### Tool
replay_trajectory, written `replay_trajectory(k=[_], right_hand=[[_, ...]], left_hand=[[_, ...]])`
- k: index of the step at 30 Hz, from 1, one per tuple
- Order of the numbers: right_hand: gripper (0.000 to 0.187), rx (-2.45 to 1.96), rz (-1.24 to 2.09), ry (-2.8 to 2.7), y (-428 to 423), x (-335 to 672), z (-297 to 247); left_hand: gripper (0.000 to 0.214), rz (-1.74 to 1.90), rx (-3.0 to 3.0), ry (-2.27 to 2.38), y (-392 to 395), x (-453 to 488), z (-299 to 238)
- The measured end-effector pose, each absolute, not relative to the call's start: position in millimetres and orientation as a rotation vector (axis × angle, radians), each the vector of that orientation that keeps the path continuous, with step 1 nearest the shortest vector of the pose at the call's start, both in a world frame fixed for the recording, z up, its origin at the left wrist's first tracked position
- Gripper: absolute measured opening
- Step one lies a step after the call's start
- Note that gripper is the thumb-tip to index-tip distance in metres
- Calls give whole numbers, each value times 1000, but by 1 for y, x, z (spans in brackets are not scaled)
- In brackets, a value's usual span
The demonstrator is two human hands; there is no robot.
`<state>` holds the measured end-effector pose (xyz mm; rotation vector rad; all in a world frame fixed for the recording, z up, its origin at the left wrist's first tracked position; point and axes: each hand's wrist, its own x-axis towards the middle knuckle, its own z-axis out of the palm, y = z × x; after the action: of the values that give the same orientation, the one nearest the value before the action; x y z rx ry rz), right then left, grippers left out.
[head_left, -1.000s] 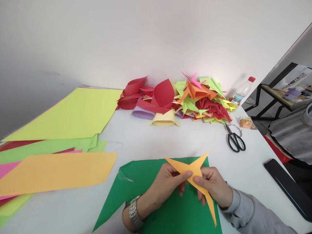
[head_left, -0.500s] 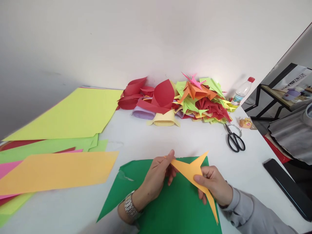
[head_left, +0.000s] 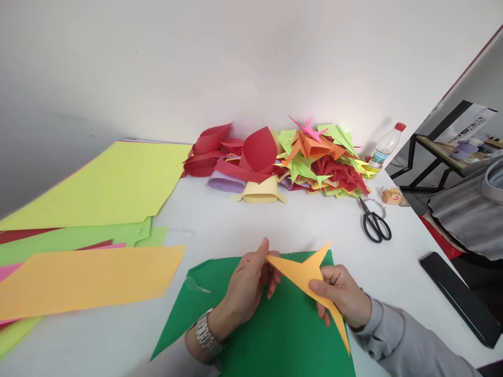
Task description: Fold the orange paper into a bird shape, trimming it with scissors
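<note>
A folded yellow-orange paper shape (head_left: 301,273) with several long pointed arms is held up between my hands. My right hand (head_left: 341,294) pinches its middle, thumb on the front face and fingers behind. At the upper-left point of the paper, my left hand (head_left: 244,285) has its fingers curled behind, and the thumb stands up beside the tip. Part of the left fingers is hidden by the paper. Beneath both hands lies a large green sheet (head_left: 259,340) on the white table.
Behind lie folded red paper pieces (head_left: 257,152) and a pile of multicoloured folded paper (head_left: 314,162). Scissors (head_left: 375,225), a plastic bottle (head_left: 387,146), a wrapped snack (head_left: 392,196) and a black case (head_left: 459,298) sit right. Yellow sheets (head_left: 106,183) and an orange sheet (head_left: 90,280) lie left.
The view has shifted slightly, so everything sits a little further left. My left thumb has lifted off the paper's tip, which now shows; my right hand keeps its grip.
</note>
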<state>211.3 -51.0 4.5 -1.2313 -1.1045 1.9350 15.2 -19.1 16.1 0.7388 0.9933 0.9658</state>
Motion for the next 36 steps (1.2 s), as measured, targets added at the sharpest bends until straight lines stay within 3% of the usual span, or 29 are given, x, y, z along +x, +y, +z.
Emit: replay_trajectory(k=[4,9,36], right_hand=[[55,-1226,1942,-1085,-51,210,5],[57,-1177,2007,-1088,-52,207,5],[55,-1074,2129,-1231,-50,210,5]], left_hand=[[64,950,797,909,-25,19,13],[44,664,1070,845,-38,30,12],[46,598,1119,924,-36,30,7]])
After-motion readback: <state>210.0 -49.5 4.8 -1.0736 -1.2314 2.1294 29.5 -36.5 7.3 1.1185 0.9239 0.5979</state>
